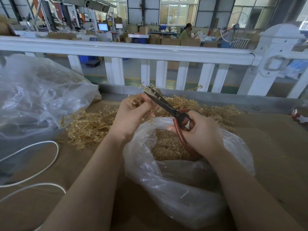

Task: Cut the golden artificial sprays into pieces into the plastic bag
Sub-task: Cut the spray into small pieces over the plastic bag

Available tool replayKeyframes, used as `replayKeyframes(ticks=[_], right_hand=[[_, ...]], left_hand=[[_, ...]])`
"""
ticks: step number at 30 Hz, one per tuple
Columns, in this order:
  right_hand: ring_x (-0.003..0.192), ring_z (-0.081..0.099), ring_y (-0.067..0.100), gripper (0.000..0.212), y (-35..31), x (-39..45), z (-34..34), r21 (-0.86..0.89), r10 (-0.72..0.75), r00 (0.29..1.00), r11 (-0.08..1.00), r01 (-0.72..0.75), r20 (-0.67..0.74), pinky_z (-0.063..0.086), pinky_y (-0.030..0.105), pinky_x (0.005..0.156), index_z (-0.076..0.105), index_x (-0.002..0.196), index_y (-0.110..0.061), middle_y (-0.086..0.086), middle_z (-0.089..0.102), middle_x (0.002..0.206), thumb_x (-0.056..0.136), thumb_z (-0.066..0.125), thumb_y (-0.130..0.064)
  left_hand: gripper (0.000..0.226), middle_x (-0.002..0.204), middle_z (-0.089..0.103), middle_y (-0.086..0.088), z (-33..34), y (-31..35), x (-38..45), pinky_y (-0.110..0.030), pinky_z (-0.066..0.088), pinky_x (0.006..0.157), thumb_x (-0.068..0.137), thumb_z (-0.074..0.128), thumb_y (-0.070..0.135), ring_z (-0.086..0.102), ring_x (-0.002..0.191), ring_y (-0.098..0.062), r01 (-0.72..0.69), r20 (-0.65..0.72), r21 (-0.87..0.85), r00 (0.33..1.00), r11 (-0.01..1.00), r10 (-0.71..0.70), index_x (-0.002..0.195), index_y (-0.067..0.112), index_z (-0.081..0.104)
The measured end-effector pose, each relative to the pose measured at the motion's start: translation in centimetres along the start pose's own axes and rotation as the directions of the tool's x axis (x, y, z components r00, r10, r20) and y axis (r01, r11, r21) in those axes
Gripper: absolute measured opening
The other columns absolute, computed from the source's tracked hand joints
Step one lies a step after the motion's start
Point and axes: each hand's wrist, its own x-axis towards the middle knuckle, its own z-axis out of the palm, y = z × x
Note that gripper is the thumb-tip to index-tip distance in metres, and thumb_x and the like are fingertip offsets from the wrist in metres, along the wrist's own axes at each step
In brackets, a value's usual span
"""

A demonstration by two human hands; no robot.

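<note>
The left hand [133, 114] has its fingers curled round a golden spray [140, 97] and holds it up above the plastic bag [175, 180]. The tips of the spray stick out past the fingers, and they sit between the two dark blades of the scissors [168, 108]. The blades are spread apart in a thin V. The right hand [200, 132] grips the red handles of the scissors, with fingers pushed through the loops, and it hangs right over the mouth of the bag. The bag is clear and crinkly and stands open on the brown tabletop [275, 147], just under both hands. Inside it lies a heap of small golden cut pieces [166, 144]. Behind the hands, a big pile of golden sprays [90, 129] lies across the tabletop, reaching out to the left and to the right. On the far left sits another large clear bag [41, 97], puffed up. A white cord [33, 164] curls on the tabletop near the left edge. A small red and white thing [298, 116] rests far off on the right side. A white fence [150, 52] runs along the back of the tabletop
</note>
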Motion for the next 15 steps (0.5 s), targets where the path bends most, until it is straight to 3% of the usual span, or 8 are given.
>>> replayKeyframes(ticks=[6, 15], right_hand=[[0.061, 0.055, -0.004, 0.075, -0.03, 0.01, 0.09, 0.002, 0.000, 1.000, 1.000, 0.000, 0.011, 0.043, 0.016, 0.052, 0.063, 0.093, -0.030, -0.019, 0.059, 0.067, 0.064, 0.042, -0.095], [0.065, 0.059, 0.000, 0.079, 0.21, 0.19, 0.22, -0.015, 0.029, 0.999, 0.999, -0.028, 0.021, 0.055, 0.026, 0.060, 0.063, 0.093, -0.028, -0.016, 0.064, 0.075, 0.063, 0.040, -0.097]], left_hand=[[0.007, 0.078, 0.069, -0.005, -0.22, -0.44, 0.09, -0.020, 0.049, 0.063, 0.092, 0.061, -0.001, 0.063, 0.070, -0.010, -0.023, 0.030, 0.012, 0.999, 1.000, 0.023, 0.092, -0.005, 0.067], [0.005, 0.079, 0.069, -0.008, -0.10, -0.47, 0.14, -0.024, 0.049, 0.065, 0.090, 0.063, -0.001, 0.061, 0.071, -0.016, -0.037, 0.062, 0.039, 0.997, 0.999, 0.034, 0.090, -0.005, 0.067]])
